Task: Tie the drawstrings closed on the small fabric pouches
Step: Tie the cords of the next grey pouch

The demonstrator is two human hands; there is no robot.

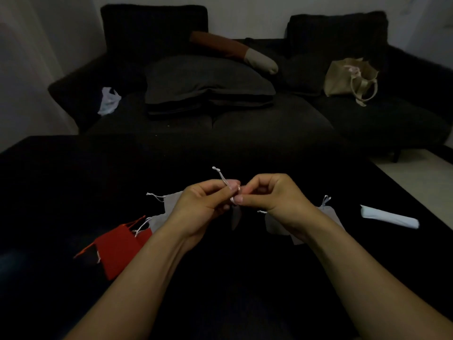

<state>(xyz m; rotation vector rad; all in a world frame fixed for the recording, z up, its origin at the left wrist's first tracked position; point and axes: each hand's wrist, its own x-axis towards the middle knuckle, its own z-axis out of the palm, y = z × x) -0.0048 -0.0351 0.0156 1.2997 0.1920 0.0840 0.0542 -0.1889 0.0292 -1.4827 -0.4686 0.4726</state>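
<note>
1. The left hand (pixel 203 204) and right hand (pixel 274 195) met above the middle of the black table (pixel 73 173), each pinching the white drawstring (pixel 221 176) of a grey pouch (pixel 235 218) hanging between them
2. More grey pouches (pixel 272 223) and a red pouch (pixel 117 251) lay on the table under the wrists
3. A white roll (pixel 389 217) lay near the right edge

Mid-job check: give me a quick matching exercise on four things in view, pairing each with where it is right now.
Things:
1. red pouch
2. white roll
3. beige tote bag
4. white drawstring

Places:
A. on the sofa, right side
B. pinched between the left hand and right hand
C. on the dark surface, left of the hands
D. on the dark surface, far right

Pairs: 1-C, 2-D, 3-A, 4-B
</note>
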